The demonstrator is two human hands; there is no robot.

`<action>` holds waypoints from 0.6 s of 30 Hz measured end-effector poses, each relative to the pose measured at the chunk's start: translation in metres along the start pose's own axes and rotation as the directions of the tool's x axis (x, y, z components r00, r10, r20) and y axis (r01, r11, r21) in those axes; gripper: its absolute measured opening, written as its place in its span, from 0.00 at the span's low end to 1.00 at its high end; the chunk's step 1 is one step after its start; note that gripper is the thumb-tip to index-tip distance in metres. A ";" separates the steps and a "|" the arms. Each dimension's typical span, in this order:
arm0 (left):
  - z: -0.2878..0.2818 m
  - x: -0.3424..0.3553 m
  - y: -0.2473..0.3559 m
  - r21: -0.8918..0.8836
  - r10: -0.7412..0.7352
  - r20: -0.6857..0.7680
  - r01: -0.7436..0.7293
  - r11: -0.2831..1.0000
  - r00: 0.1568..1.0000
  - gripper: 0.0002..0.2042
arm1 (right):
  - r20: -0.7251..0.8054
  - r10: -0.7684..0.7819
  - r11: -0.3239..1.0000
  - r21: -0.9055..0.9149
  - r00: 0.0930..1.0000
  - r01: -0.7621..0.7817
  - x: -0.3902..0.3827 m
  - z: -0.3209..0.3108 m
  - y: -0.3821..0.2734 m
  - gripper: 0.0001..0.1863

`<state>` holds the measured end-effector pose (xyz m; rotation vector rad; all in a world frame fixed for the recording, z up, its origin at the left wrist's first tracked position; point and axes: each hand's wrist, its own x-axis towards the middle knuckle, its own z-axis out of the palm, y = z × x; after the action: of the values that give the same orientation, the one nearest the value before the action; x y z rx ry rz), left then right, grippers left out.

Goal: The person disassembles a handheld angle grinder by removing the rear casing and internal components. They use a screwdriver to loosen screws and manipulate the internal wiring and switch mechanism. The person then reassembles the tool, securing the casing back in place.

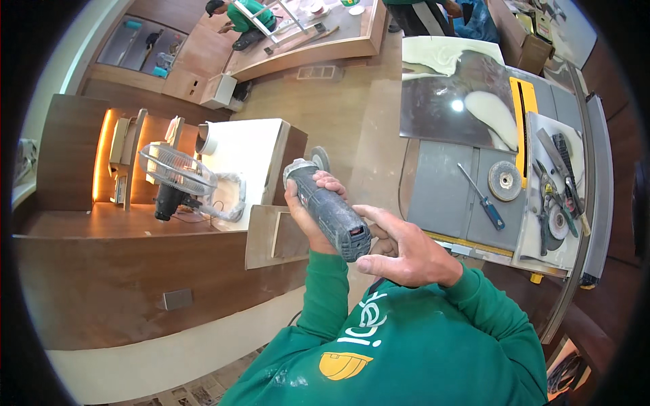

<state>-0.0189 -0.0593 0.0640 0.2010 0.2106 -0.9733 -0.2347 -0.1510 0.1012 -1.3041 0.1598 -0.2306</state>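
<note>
A grey, dust-covered angle grinder (332,211) is held in front of my chest, its head tilted up and away to the left. A round disc (320,159) shows at its far end. My left hand (310,230) wraps round the body near the head, thumb on one side and fingers over the other. At the rear end my right hand (414,249) grips the casing between thumb and fingers; some of its fingers are curled and partly hidden. A screwdriver (489,211) and a loose round disc (505,181) lie on the grey worktable to the right.
On the grey worktable (440,193) lie a glossy dark sheet (440,111), a yellow strip (523,118) and a board with pliers and other hand tools (558,183). Left stand a fan (179,172) and a white-topped cabinet (244,139). Two people work at the back, near a ladder (267,20).
</note>
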 end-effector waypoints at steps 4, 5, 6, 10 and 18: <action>0.002 -0.007 -0.002 0.062 0.042 -0.009 -0.042 0.997 0.999 0.25 | -0.045 0.012 0.995 -0.098 0.999 -0.016 -0.003 0.007 -0.012 0.47; 0.002 -0.007 -0.002 0.089 0.059 -0.010 -0.058 0.994 0.998 0.26 | -0.064 0.008 0.991 -0.131 0.998 -0.017 -0.004 0.010 -0.012 0.47; 0.001 -0.008 -0.003 0.116 0.075 -0.012 -0.073 0.991 0.997 0.26 | -0.084 0.005 0.986 -0.165 0.996 -0.019 -0.004 0.011 -0.012 0.47; 0.000 -0.015 -0.006 0.238 0.140 0.013 -0.139 0.961 0.990 0.25 | -0.195 0.101 0.951 -0.269 0.976 -0.153 -0.002 0.017 -0.021 0.44; 0.014 -0.020 0.001 0.425 0.206 0.154 -0.252 0.869 0.966 0.26 | -0.278 0.033 0.922 -0.363 0.960 -0.137 -0.008 0.026 0.001 0.34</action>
<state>-0.0279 -0.0467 0.0830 0.5806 -0.1353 -0.7789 -0.2362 -0.1241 0.1069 -1.6442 0.5118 -0.3110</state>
